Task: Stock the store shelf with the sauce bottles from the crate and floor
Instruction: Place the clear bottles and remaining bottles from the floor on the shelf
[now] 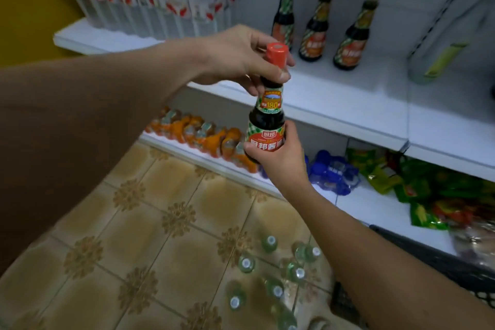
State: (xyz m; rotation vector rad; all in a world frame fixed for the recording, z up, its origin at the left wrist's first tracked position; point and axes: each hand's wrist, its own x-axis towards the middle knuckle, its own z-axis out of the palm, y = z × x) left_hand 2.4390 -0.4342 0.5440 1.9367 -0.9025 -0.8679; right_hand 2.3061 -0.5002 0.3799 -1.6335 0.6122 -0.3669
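The white shelf (334, 94) already had three bottles (314, 19) standing close. The sauce bottle (266, 112) was in the air, both hands gripping it: left hand (241, 56) near the cap, right hand (281, 158) at the bottom. It could knock them over.

A floor of beige ceramic tiles (150, 225) with brown flower motifs at the corners runs up to white metal store shelving (348, 104) set in tiers against a pale back panel (257, 2). A mustard-yellow wall (29, 5) stands at the left, and the light is dim and even.
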